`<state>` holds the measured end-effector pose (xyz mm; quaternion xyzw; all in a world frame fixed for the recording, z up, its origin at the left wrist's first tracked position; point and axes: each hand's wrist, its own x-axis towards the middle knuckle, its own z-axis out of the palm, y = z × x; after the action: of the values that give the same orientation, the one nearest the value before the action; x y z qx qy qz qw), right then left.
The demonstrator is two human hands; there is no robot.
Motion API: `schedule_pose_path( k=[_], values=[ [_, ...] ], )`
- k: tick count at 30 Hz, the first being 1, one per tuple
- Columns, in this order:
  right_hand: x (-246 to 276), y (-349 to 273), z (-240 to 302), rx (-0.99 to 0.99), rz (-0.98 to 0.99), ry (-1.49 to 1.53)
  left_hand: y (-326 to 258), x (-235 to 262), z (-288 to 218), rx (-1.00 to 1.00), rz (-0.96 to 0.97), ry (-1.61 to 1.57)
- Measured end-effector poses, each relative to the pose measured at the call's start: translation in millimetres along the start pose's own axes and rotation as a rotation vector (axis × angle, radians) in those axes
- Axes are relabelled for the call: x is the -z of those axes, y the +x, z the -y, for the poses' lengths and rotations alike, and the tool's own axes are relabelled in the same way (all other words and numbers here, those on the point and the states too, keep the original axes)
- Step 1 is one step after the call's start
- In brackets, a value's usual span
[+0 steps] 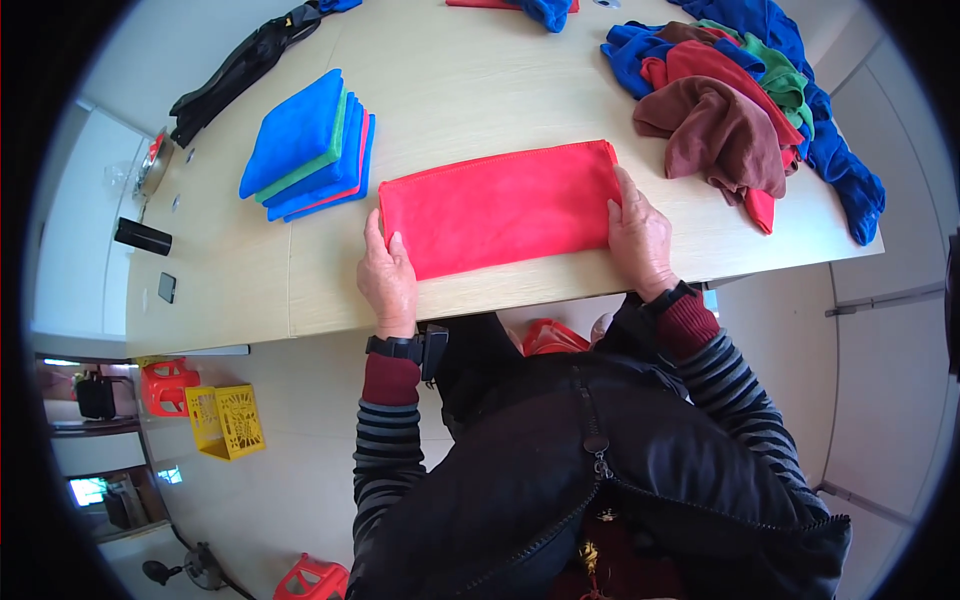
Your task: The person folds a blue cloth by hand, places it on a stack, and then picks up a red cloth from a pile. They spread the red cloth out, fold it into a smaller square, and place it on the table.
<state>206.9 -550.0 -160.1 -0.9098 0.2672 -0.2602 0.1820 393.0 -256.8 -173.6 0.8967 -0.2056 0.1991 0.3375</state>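
A red cloth (500,212), folded into a long rectangle, lies flat near the table's front edge. My left hand (388,275) grips its left end, with the thumb and fingers at the edge. At the opposite end, my right hand (640,238) holds the right edge the same way. To the left stands a neat stack of folded cloths (300,135) in blue, green and red. A loose heap of crumpled cloths in blue, red, green and brown fills the table's right side, with a brown cloth (712,130) toward the front.
On the table's left are a black cylinder (143,236), a phone-like slab (167,288) and a dark garment (240,80). More red and blue cloth (545,12) lies at the far edge. A yellow crate (226,422) and red stools (312,578) stand on the floor.
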Motion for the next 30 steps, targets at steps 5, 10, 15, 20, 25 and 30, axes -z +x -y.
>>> schedule_pose_path(
  k=[5, 10, 15, 20, 25, 30],
  values=[
    [3.4, -4.2, -4.9, 0.005, -0.085, 0.03, 2.9, 3.2, -5.5, 0.0, 0.031, 0.088],
    [12.1, -11.7, -2.5, -0.035, -0.075, 0.093, 0.0, 7.1, -7.2, 0.019, 0.034, 0.115],
    [13.5, -16.6, -9.5, 0.012, -0.08, 0.023, 1.8, 9.1, -10.2, -0.055, 0.051, 0.204],
    [13.1, -20.7, -8.4, 0.064, -0.083, -0.051, 4.4, 10.9, -8.3, -0.063, 0.094, 0.31],
    [15.7, -25.0, -9.6, 0.059, -0.062, -0.098, 1.8, 8.1, -3.4, -0.087, 0.093, 0.312],
    [23.4, -29.4, -13.4, 0.054, -0.046, -0.149, 0.0, 9.3, -4.6, -0.111, 0.074, 0.298]
  ],
)
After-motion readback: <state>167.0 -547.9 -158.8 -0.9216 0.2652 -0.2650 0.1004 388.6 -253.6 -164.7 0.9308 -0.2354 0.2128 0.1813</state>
